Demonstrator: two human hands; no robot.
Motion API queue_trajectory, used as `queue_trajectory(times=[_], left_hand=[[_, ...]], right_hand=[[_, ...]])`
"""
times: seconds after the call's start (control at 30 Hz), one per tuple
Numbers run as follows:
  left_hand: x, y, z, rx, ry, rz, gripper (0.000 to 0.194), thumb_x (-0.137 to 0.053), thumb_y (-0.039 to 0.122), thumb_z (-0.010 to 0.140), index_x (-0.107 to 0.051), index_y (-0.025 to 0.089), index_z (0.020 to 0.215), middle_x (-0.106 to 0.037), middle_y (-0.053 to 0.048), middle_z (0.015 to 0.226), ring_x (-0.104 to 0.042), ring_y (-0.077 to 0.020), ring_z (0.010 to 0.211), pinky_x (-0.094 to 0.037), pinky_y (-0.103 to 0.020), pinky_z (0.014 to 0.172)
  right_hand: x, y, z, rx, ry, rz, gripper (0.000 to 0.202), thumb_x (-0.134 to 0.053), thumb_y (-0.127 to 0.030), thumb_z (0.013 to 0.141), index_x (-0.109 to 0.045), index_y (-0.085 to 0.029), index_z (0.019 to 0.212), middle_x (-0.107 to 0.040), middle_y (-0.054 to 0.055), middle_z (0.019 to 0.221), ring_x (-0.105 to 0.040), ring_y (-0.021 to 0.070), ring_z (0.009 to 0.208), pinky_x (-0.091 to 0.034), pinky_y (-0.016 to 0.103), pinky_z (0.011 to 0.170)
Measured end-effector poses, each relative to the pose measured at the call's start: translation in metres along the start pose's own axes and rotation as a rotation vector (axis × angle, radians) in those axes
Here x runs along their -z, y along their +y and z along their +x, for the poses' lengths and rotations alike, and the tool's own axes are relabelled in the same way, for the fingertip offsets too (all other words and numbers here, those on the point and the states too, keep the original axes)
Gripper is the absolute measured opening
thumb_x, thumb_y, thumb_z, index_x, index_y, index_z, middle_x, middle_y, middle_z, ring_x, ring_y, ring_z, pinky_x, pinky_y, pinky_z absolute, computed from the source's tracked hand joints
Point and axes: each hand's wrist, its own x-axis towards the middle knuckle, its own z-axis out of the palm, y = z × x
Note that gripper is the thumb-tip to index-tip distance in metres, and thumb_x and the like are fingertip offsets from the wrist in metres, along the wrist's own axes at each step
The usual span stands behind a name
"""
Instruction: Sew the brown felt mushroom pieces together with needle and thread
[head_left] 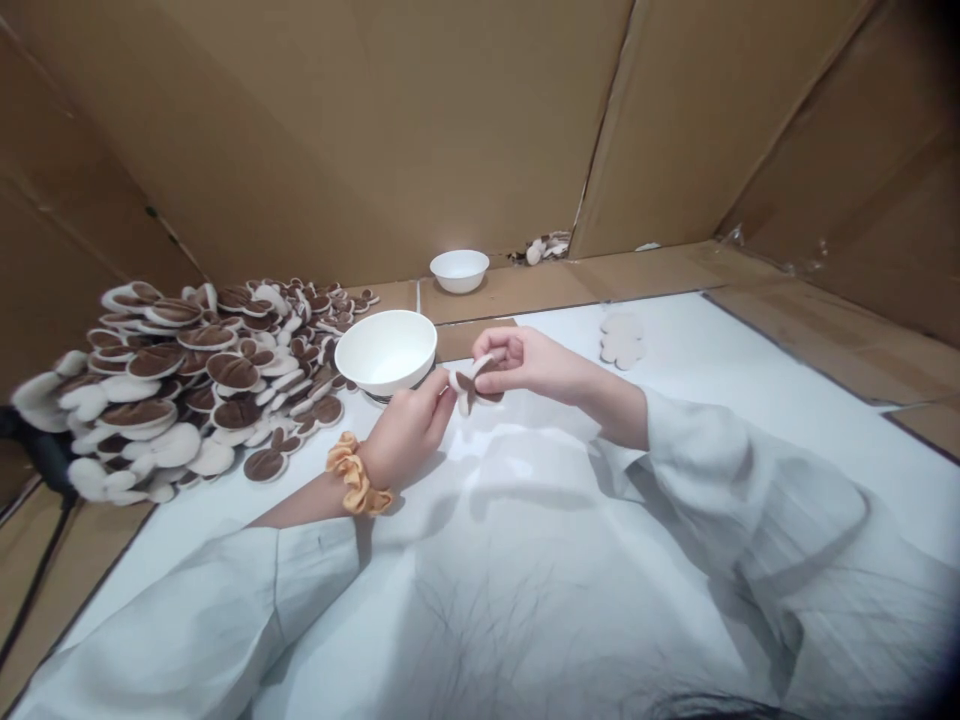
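Between my two hands is a small fabric piece [466, 384], brown on its face with a cream edge and several rounded lobes. My left hand [411, 428], with an orange scrunchie [354, 475] on its wrist, pinches the piece's left side. From the other side, my right hand [525, 365] grips it between thumb and curled fingers. Just behind my left hand stands a large white bowl [386, 350]; no contents show inside. To the left spreads a big heap of similar brown and cream pieces [232, 372], some with ear-like lobes.
A smaller white bowl [460, 271] stands farther back near the cardboard wall [360, 130]. On the white tabletop [705, 400], right of my hands, lies a pale lobed piece or stack [621, 340]. More pieces [547, 247] show at a gap in the wall. A black cable [41, 570] runs at left.
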Motion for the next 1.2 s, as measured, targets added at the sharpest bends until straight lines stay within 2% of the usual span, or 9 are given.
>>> queue_trajectory(times=[0.1, 0.17, 0.3, 0.37, 0.53, 0.73, 0.8, 0.93, 1.2], left_hand=[[0.004, -0.002, 0.003, -0.059, -0.105, 0.207, 0.017, -0.037, 0.018, 0.086, -0.052, 0.017, 0.094, -0.061, 0.000, 0.062, -0.054, -0.0136, 0.050, -0.031, -0.022, 0.047], [0.006, -0.002, 0.006, -0.115, -0.159, 0.348, 0.016, -0.039, 0.017, 0.085, -0.053, 0.016, 0.094, -0.062, -0.001, 0.060, -0.056, -0.0154, 0.050, -0.028, -0.023, 0.046], [0.009, 0.002, 0.010, -0.158, -0.197, 0.473, 0.013, -0.040, 0.016, 0.086, -0.052, 0.017, 0.088, -0.062, -0.001, 0.058, -0.058, -0.0168, 0.051, -0.026, -0.024, 0.045], [0.007, 0.003, 0.010, -0.147, -0.177, 0.486, 0.014, -0.038, 0.015, 0.086, -0.052, 0.017, 0.088, -0.062, 0.000, 0.058, -0.058, -0.0161, 0.051, -0.026, -0.024, 0.044], [-0.003, 0.006, 0.004, -0.098, -0.027, 0.516, 0.019, -0.034, 0.015, 0.087, -0.052, 0.015, 0.095, -0.060, 0.000, 0.055, -0.055, -0.0143, 0.044, -0.025, -0.023, 0.040], [-0.013, 0.003, -0.002, -0.258, 0.102, 0.596, 0.027, -0.033, 0.008, 0.083, -0.052, 0.008, 0.103, -0.053, 0.000, 0.047, -0.053, -0.0151, 0.042, -0.031, -0.024, 0.041], [-0.015, 0.001, -0.004, -0.325, 0.155, 0.598, 0.029, -0.033, 0.007, 0.083, -0.053, 0.006, 0.104, -0.053, -0.001, 0.048, -0.054, -0.0160, 0.044, -0.035, -0.026, 0.043], [-0.016, -0.001, -0.004, -0.346, 0.237, 0.544, 0.028, -0.034, 0.011, 0.085, -0.055, 0.009, 0.103, -0.053, -0.002, 0.051, -0.053, -0.0151, 0.045, -0.037, -0.026, 0.045], [-0.011, 0.000, -0.002, -0.299, 0.334, 0.496, 0.024, -0.036, 0.011, 0.084, -0.058, 0.015, 0.076, -0.048, 0.001, 0.046, -0.045, -0.0109, 0.042, -0.029, -0.024, 0.046]], right_hand=[[0.001, -0.008, -0.005, -0.057, -0.090, -0.227, 0.021, -0.067, -0.014, 0.065, -0.048, -0.016, 0.075, -0.062, 0.000, 0.068, -0.060, 0.0116, 0.059, -0.044, 0.024, 0.055], [-0.001, -0.009, -0.007, -0.084, -0.086, -0.383, 0.019, -0.064, -0.013, 0.066, -0.048, -0.017, 0.075, -0.063, 0.001, 0.071, -0.061, 0.0134, 0.063, -0.045, 0.024, 0.054], [-0.006, 0.000, -0.006, -0.092, 0.063, -0.640, 0.014, -0.060, -0.012, 0.066, -0.049, -0.017, 0.073, -0.064, 0.001, 0.067, -0.061, 0.0137, 0.059, -0.041, 0.022, 0.049], [-0.006, 0.008, -0.003, -0.060, 0.172, -0.658, 0.016, -0.061, -0.012, 0.064, -0.047, -0.018, 0.070, -0.063, 0.000, 0.064, -0.060, 0.0129, 0.057, -0.039, 0.021, 0.047], [-0.005, 0.019, 0.005, -0.084, 0.367, -0.245, 0.025, -0.068, -0.015, 0.063, -0.044, -0.018, 0.068, -0.061, -0.001, 0.059, -0.058, 0.0109, 0.054, -0.044, 0.022, 0.053], [-0.009, 0.024, 0.004, -0.099, 0.367, 0.182, 0.027, -0.074, -0.026, 0.062, -0.051, -0.015, 0.072, -0.061, 0.000, 0.067, -0.057, 0.0098, 0.062, -0.046, 0.027, 0.067], [-0.012, 0.026, 0.002, -0.089, 0.339, 0.244, 0.026, -0.074, -0.028, 0.063, -0.053, -0.015, 0.071, -0.061, 0.001, 0.069, -0.056, 0.0101, 0.064, -0.045, 0.028, 0.069], [-0.020, 0.023, 0.000, -0.084, 0.310, 0.338, 0.023, -0.073, -0.028, 0.064, -0.054, -0.015, 0.067, -0.059, 0.001, 0.071, -0.056, 0.0115, 0.069, -0.043, 0.029, 0.073], [-0.030, 0.012, -0.003, -0.095, 0.376, 0.439, 0.023, -0.070, -0.021, 0.066, -0.048, -0.016, 0.061, -0.051, -0.002, 0.064, -0.051, 0.0091, 0.065, -0.041, 0.027, 0.072]])
